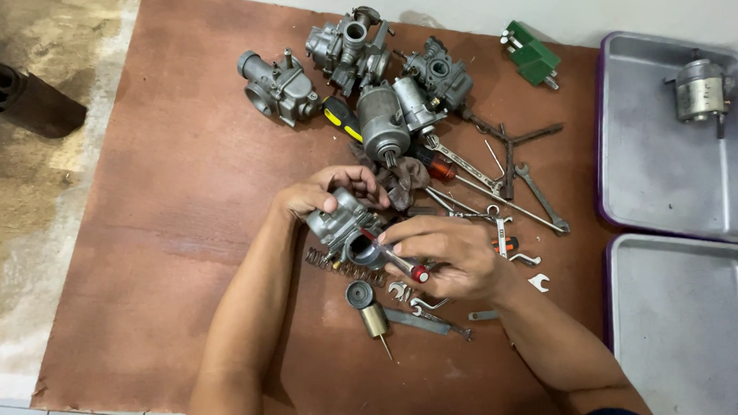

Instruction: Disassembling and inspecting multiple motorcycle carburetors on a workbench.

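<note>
My left hand (323, 191) grips a grey metal carburetor (343, 227) just above the brown board, its round bore facing me. My right hand (446, 258) holds a small red-tipped screwdriver (400, 264) whose shaft reaches into the carburetor's bore. Directly below the carburetor lie a coiled spring (338, 267) and a brass slide piston with a needle (372, 315). Small wrenches (414, 301) lie under my right hand.
Several more carburetors (281, 87) and a motor-like cylinder (382, 122) crowd the far side of the brown board (179, 224). Spanners, a T-wrench (508, 152) and a green part (532, 57) lie right. Two metal trays (658, 178) stand at right, one holding a grey part (702, 89).
</note>
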